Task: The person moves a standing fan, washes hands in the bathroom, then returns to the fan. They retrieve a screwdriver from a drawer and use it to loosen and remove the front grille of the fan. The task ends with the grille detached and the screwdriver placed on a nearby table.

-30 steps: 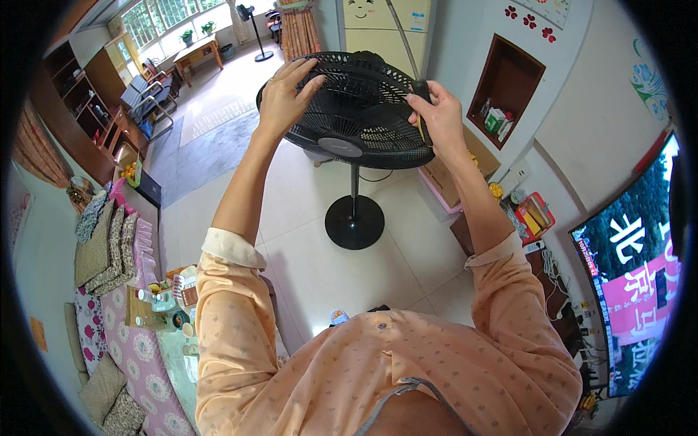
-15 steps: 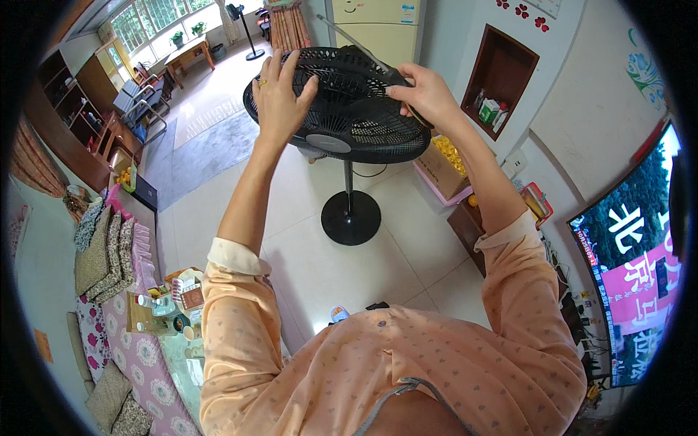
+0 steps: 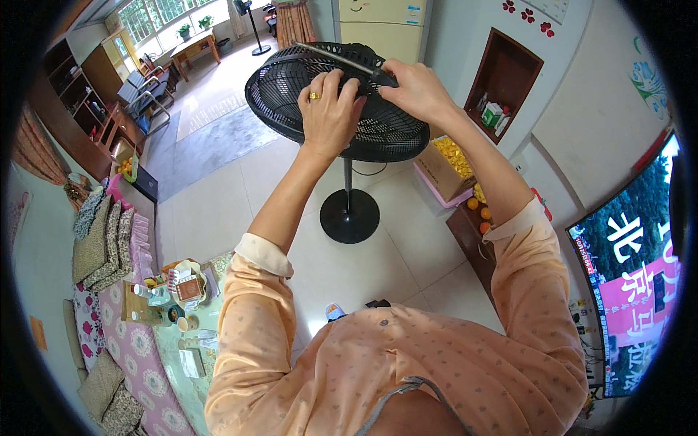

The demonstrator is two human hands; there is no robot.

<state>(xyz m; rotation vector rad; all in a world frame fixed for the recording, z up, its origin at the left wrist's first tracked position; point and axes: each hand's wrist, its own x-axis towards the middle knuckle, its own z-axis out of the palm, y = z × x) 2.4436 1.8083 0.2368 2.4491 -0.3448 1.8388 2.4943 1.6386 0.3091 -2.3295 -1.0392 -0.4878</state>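
Observation:
A black pedestal fan stands before me, its head tipped so that the round wire grille faces upward. Over the middle of that grille is my left hand, with bent fingers closed on the wires and a ring on one finger. The fingertips are partly hidden. My right hand is wrapped around the dark handle of a long screwdriver. Its metal shaft points left across the far part of the fan head. Below, the pole runs down to a round black base on the tiles.
To the right, a cardboard box of yellow items sits near oranges on a brown cabinet, with a lit television beyond. A glass table with cups lies left, beside a sofa. A pale yellow refrigerator stands behind.
My left hand has moved right from the grille's left side to its middle, its spread fingers now curled. The screwdriver has swung lower, its shaft flatter over the fan.

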